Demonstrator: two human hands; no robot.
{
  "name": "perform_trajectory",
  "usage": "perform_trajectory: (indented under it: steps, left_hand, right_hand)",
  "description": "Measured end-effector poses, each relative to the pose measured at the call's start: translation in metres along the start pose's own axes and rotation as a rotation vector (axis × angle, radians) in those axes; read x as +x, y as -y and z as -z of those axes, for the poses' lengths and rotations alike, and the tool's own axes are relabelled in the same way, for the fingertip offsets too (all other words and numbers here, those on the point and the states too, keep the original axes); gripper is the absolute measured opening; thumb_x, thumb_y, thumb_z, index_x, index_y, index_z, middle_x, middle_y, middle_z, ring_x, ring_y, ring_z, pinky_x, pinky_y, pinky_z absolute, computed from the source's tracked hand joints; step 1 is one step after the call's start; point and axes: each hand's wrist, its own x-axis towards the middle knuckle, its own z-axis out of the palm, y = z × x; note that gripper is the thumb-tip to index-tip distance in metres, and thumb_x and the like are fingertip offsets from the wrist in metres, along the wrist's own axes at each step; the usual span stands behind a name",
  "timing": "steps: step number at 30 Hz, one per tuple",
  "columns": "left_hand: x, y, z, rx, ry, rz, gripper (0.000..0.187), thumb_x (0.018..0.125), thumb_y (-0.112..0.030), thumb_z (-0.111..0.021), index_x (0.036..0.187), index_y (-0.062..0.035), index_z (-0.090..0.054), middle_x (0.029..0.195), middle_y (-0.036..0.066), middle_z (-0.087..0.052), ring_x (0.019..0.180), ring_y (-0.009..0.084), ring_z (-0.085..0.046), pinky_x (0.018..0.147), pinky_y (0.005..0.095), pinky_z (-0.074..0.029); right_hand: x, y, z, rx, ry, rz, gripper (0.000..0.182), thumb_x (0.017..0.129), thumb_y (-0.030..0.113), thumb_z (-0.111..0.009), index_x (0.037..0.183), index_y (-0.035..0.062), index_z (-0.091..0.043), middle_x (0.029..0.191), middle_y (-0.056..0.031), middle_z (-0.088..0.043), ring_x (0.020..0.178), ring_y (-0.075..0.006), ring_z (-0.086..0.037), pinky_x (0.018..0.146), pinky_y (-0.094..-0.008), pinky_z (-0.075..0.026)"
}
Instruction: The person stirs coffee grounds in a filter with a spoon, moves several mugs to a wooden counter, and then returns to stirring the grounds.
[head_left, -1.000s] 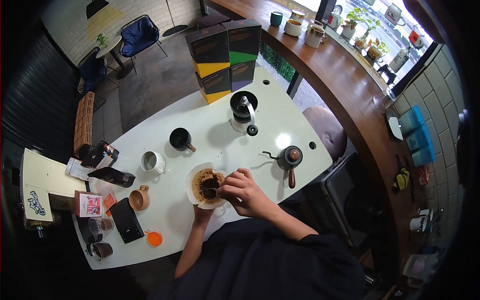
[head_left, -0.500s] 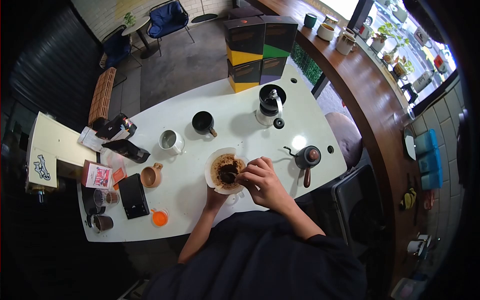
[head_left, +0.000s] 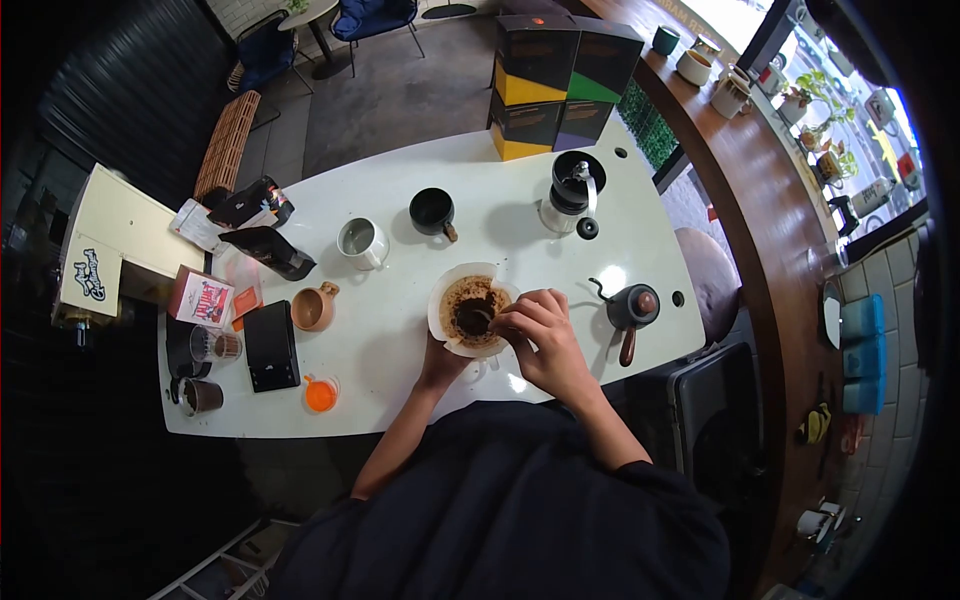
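A paper coffee filter [head_left: 447,330] with wet brown grounds [head_left: 472,312] inside stands at the table's front, in a dripper mostly hidden beneath it. My left hand [head_left: 441,367] is closed around the dripper's near left side, its fingers largely hidden under the paper. Over the filter's right rim, my right hand [head_left: 540,335] is pinched on what looks like a small spoon [head_left: 483,319], its tip down in the grounds. Part of a clear handle [head_left: 494,364] shows below the filter. To the right stands a dark gooseneck kettle [head_left: 633,306] with a wooden handle.
Beyond the filter are a white mug [head_left: 362,246], a black cup [head_left: 432,212] and a hand grinder [head_left: 574,195]. Leftward lie a wooden cup [head_left: 313,309], a black scale [head_left: 271,346], an orange cup [head_left: 320,394] and coffee bags [head_left: 268,252]. Dark boxes [head_left: 545,90] are stacked at the back.
The view has shifted, so the table appears higher and further right. My right hand stays pinched at the filter, and the spoon's tip has moved slightly within the grounds. My left hand keeps its hold.
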Motion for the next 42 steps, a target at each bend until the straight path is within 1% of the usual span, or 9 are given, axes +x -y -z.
perform_trajectory:
  steps: [5,12,19,22,24,30,32,36,42]
  left_hand:
    - [-0.001,-0.003,0.000,0.009,0.007,-0.011,0.060,0.074,-0.011,-0.090,0.127,-0.0037,-0.063,0.119,0.008,-0.071,0.107,0.0202,-0.070,0.095,0.0359,-0.057]
    - [0.000,-0.005,0.000,-0.045,-0.007,-0.013,0.059,0.075,-0.012,-0.090,0.126,-0.0041,-0.063,0.118,0.008,-0.071,0.107,0.0194,-0.070,0.094,0.0357,-0.057]
    - [-0.001,0.005,0.002,0.010,-0.014,-0.043,0.058,0.076,-0.011,-0.089,0.127,-0.0033,-0.062,0.119,0.009,-0.071,0.108,0.0202,-0.070,0.095,0.0361,-0.056]
    - [-0.003,0.012,0.004,-0.007,0.060,0.016,0.072,0.074,-0.009,-0.090,0.136,-0.0065,-0.054,0.128,0.008,-0.064,0.116,0.0208,-0.064,0.100,0.0375,-0.054]
    - [-0.003,0.014,0.002,-0.035,-0.005,0.003,0.057,0.076,-0.012,-0.088,0.127,-0.0033,-0.063,0.119,0.010,-0.072,0.109,0.0219,-0.070,0.095,0.0368,-0.056]
    - [-0.002,0.012,0.003,0.089,-0.015,-0.083,0.053,0.078,-0.013,-0.087,0.125,-0.0036,-0.065,0.117,0.010,-0.073,0.109,0.0229,-0.070,0.095,0.0380,-0.056]
    - [-0.002,0.012,0.002,0.052,-0.014,-0.062,0.053,0.078,-0.013,-0.087,0.125,-0.0036,-0.064,0.117,0.010,-0.073,0.109,0.0228,-0.070,0.095,0.0381,-0.056]
    - [-0.002,0.009,0.004,0.024,0.001,-0.041,0.053,0.078,-0.014,-0.087,0.125,-0.0034,-0.064,0.117,0.010,-0.072,0.109,0.0227,-0.070,0.095,0.0379,-0.056]
    - [-0.002,0.015,0.005,0.062,0.007,-0.049,0.056,0.077,-0.014,-0.088,0.126,-0.0029,-0.062,0.119,0.010,-0.071,0.109,0.0231,-0.069,0.096,0.0377,-0.055]
  right_hand:
    - [0.000,-0.001,0.000,0.094,-0.066,-0.006,0.027,0.078,-0.005,-0.069,0.100,0.0089,-0.070,0.096,-0.0043,-0.066,0.100,-0.0264,-0.059,0.098,-0.0412,-0.039]
    - [-0.001,0.005,0.002,0.089,-0.004,0.044,0.020,0.079,-0.001,-0.074,0.097,0.0072,-0.071,0.095,-0.0044,-0.067,0.097,-0.0264,-0.061,0.095,-0.0409,-0.042]
    - [0.005,0.006,0.001,-0.136,-0.102,0.105,0.024,0.078,0.000,-0.074,0.099,0.0096,-0.070,0.096,-0.0025,-0.067,0.097,-0.0252,-0.060,0.096,-0.0425,-0.039]
    - [0.004,0.003,-0.003,-0.160,-0.105,0.099,0.021,0.079,0.001,-0.073,0.099,0.0088,-0.070,0.097,-0.0027,-0.068,0.097,-0.0250,-0.060,0.096,-0.0431,-0.039]
    - [0.002,0.004,-0.007,-0.104,0.001,0.060,0.020,0.080,0.001,-0.074,0.099,0.0085,-0.070,0.097,-0.0033,-0.068,0.096,-0.0250,-0.060,0.096,-0.0431,-0.039]
    - [0.003,0.013,0.003,-0.006,-0.028,0.072,0.018,0.082,0.004,-0.073,0.099,0.0107,-0.070,0.098,-0.0010,-0.066,0.099,-0.0221,-0.061,0.099,-0.0439,-0.037]
    - [0.005,0.009,-0.002,-0.147,-0.048,0.099,0.021,0.081,0.003,-0.073,0.100,0.0119,-0.071,0.099,-0.0002,-0.066,0.099,-0.0220,-0.061,0.099,-0.0441,-0.037]
    - [0.003,0.013,-0.001,-0.081,0.061,0.070,0.018,0.081,0.003,-0.074,0.098,0.0103,-0.071,0.097,-0.0017,-0.068,0.098,-0.0249,-0.061,0.098,-0.0433,-0.038]
    - [0.003,0.011,0.001,-0.125,-0.075,0.086,0.021,0.078,0.003,-0.074,0.098,0.0112,-0.071,0.096,-0.0006,-0.068,0.099,-0.0234,-0.061,0.097,-0.0444,-0.038]
